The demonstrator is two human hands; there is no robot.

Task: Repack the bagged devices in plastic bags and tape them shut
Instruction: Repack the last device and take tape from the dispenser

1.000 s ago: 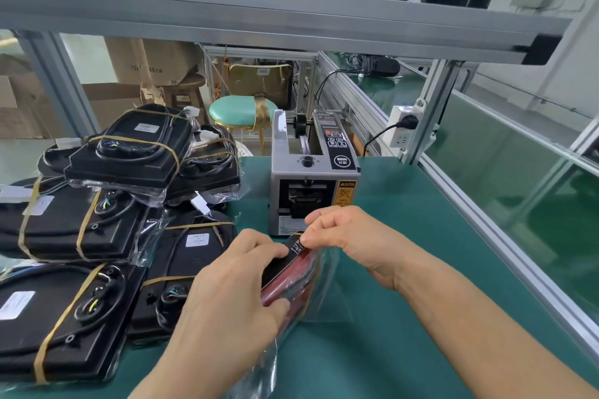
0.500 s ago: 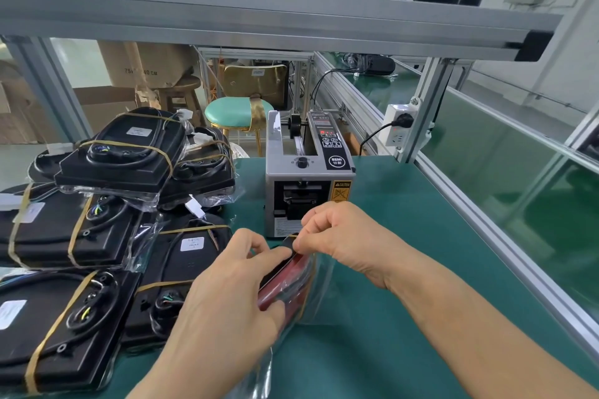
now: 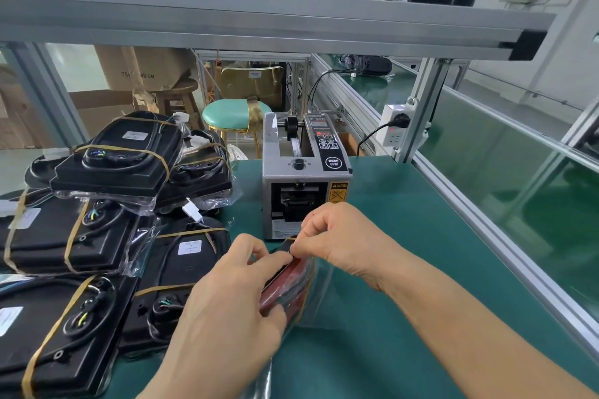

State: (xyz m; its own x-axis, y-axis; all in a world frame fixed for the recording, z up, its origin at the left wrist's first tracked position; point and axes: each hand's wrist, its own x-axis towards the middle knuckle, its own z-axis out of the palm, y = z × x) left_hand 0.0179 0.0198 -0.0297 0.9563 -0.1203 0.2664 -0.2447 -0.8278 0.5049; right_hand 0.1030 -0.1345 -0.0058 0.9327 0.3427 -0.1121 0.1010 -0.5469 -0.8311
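Note:
A black and red device (image 3: 285,285) stands on edge inside a clear plastic bag (image 3: 319,288) on the green mat, just in front of the tape dispenser. My left hand (image 3: 227,311) grips the device and bag from the left side, thumb low on the red face. My right hand (image 3: 337,240) pinches the top edge of the bag at the device's upper corner, fingertips meeting the left forefinger. Most of the device is hidden behind my left hand.
A grey automatic tape dispenser (image 3: 304,181) stands right behind my hands. Several bagged black devices bound with tan bands (image 3: 107,204) are stacked on the left. An aluminium frame rail (image 3: 486,220) runs along the right edge of the green mat (image 3: 405,236).
My right hand's fingers have closed in on the bag's top edge and met the left forefinger. The device and bag stay in the same spot.

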